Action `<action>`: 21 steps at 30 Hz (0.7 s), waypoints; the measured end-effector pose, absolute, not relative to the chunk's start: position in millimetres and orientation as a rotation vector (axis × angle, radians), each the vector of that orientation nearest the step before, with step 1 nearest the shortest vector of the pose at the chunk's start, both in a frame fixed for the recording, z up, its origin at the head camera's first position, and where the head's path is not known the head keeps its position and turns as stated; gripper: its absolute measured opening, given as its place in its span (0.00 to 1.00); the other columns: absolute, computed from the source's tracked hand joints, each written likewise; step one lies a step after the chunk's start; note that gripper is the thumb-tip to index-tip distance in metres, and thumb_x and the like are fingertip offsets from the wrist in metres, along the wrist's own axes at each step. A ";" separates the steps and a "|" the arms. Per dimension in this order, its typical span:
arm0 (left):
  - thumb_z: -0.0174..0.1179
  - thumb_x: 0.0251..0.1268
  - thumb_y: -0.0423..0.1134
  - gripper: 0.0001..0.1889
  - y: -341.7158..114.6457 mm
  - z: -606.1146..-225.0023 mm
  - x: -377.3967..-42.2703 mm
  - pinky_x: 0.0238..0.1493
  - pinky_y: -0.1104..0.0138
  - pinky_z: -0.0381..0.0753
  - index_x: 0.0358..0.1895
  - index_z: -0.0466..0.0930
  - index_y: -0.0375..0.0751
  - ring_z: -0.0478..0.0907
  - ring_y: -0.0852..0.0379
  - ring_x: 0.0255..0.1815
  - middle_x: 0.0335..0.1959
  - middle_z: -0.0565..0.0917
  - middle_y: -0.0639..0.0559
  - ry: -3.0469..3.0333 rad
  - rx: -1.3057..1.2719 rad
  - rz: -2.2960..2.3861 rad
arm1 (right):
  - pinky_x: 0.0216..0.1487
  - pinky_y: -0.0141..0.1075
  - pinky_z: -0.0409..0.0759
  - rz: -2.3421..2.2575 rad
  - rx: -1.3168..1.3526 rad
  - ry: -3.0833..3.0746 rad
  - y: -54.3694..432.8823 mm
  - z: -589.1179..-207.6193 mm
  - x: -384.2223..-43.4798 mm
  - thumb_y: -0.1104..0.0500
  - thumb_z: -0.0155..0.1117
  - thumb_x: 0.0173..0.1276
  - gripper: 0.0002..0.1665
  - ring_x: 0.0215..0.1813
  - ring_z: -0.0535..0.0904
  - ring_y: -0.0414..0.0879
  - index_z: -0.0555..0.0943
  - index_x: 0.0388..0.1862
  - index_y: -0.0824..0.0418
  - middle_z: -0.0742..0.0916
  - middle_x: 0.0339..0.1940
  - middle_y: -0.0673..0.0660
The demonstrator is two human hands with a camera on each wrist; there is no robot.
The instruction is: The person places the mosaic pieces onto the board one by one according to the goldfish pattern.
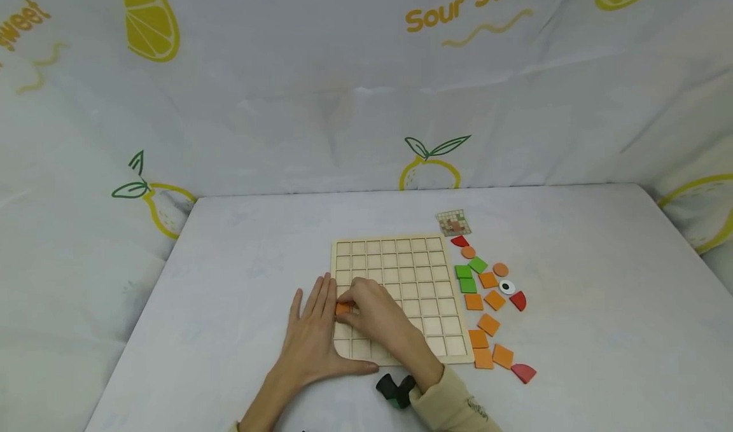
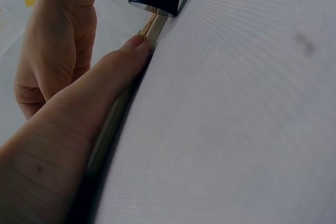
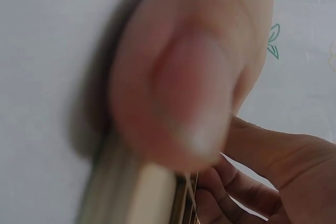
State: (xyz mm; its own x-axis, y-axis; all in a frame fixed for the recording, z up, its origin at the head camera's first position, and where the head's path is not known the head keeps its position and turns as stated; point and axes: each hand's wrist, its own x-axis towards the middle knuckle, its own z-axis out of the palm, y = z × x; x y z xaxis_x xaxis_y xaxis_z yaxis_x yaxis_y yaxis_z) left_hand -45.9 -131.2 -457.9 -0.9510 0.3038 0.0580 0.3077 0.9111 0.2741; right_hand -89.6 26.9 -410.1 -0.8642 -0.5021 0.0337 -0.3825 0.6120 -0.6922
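A wooden grid board point(image 1: 424, 273) lies flat on the white table. My left hand point(image 1: 312, 343) rests along its left edge with straight fingers together, the thumb stretched out along the front edge. Reaching across the board, my right hand point(image 1: 380, 314) pinches an orange square tile point(image 1: 342, 308) at a cell of the leftmost column; whether the tile is fully seated cannot be told. In the left wrist view, the left thumb point(image 2: 113, 72) touches the board's side. That same thumb point(image 3: 173, 87) looms large and blurred in the right wrist view, with the right hand point(image 3: 294, 166) behind it.
Right of the board lie loose orange squares point(image 1: 495, 300), green squares point(image 1: 467, 285), orange discs point(image 1: 501, 270), red quarter-circle pieces point(image 1: 523, 373) and a round eye piece point(image 1: 506, 287). A small pattern card point(image 1: 454, 222) lies behind them. A black device point(image 1: 395, 390) sits at the right wrist.
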 end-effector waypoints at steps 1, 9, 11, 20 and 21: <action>0.64 0.26 0.89 0.83 -131.2 -457.7 -46.1 0.83 0.42 0.43 0.82 0.45 0.33 0.46 0.48 0.87 0.85 0.50 0.41 -3.056 -0.491 -0.443 | 0.31 0.26 0.71 -1.090 -0.735 2.671 27.0 -410.2 -89.6 0.63 0.76 0.62 0.11 0.30 0.73 0.39 0.91 0.42 0.67 0.86 0.30 0.55; 0.62 0.26 0.90 0.83 -129.8 -459.2 -45.7 0.83 0.43 0.44 0.83 0.45 0.33 0.47 0.48 0.87 0.85 0.51 0.42 -3.041 -0.480 -0.441 | 0.31 0.26 0.71 -1.102 -0.734 2.659 28.7 -411.9 -90.7 0.63 0.76 0.62 0.12 0.30 0.72 0.40 0.91 0.43 0.68 0.85 0.30 0.55; 0.62 0.26 0.90 0.83 -129.2 -459.6 -45.6 0.83 0.43 0.45 0.83 0.45 0.33 0.47 0.48 0.87 0.85 0.51 0.42 -3.039 -0.480 -0.436 | 0.32 0.26 0.71 -1.101 -0.735 2.663 28.9 -411.8 -90.0 0.64 0.76 0.62 0.12 0.31 0.73 0.41 0.91 0.43 0.68 0.85 0.31 0.56; 0.62 0.29 0.89 0.82 -131.6 -457.3 -46.8 0.82 0.40 0.43 0.82 0.45 0.32 0.46 0.47 0.87 0.85 0.48 0.40 -3.071 -0.522 -0.414 | 0.36 0.30 0.76 -1.081 -0.699 2.697 39.0 -403.4 -89.7 0.61 0.75 0.64 0.16 0.35 0.76 0.41 0.89 0.49 0.68 0.88 0.35 0.56; 0.62 0.29 0.89 0.82 -132.1 -456.8 -47.4 0.82 0.40 0.43 0.82 0.45 0.32 0.46 0.46 0.87 0.85 0.48 0.40 -3.073 -0.527 -0.406 | 0.37 0.31 0.77 -1.092 -0.678 2.706 43.0 -400.7 -90.7 0.61 0.75 0.64 0.16 0.36 0.78 0.43 0.89 0.49 0.67 0.88 0.36 0.56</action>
State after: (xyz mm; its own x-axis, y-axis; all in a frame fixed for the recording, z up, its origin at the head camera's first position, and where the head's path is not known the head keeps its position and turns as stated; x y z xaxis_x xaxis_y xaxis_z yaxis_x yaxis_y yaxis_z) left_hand -47.4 -132.1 -456.8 -0.9438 0.3280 0.0405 0.3272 0.9104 0.2530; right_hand -90.7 43.0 -400.7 -0.8874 -0.4598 0.0331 -0.3540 0.6336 -0.6879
